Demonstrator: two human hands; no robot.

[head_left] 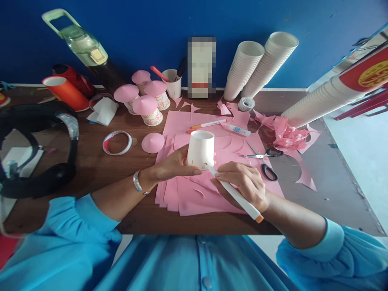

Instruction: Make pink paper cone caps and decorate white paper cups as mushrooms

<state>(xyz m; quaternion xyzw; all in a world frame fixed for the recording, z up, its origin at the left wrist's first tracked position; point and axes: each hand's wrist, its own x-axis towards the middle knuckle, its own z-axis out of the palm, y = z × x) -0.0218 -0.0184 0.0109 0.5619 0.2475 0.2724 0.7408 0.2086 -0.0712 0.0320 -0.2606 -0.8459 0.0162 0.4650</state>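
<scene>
My left hand [172, 163] grips a white paper cup [200, 147], its fingers partly hidden behind it. The cup's narrow end is up, and small orange marks show low on its side. In my right hand [242, 182] is a white marker [239, 198] with an orange end; its tip touches or nearly touches the cup. Under both hands lie stacked pink paper sheets [188, 198]. A glue bottle [236, 129], another marker [209, 123] and black-handled scissors [265, 155] rest on the sheets.
Decorated cups with pink cone tops [148, 111], a loose pink cone [153, 143] and a tape roll [117, 142] are to the left. Stacked white cups [245, 68], pink scraps [291, 135] and a long cup stack [321, 101] stand or lie right. A bottle [87, 48] leans at the back.
</scene>
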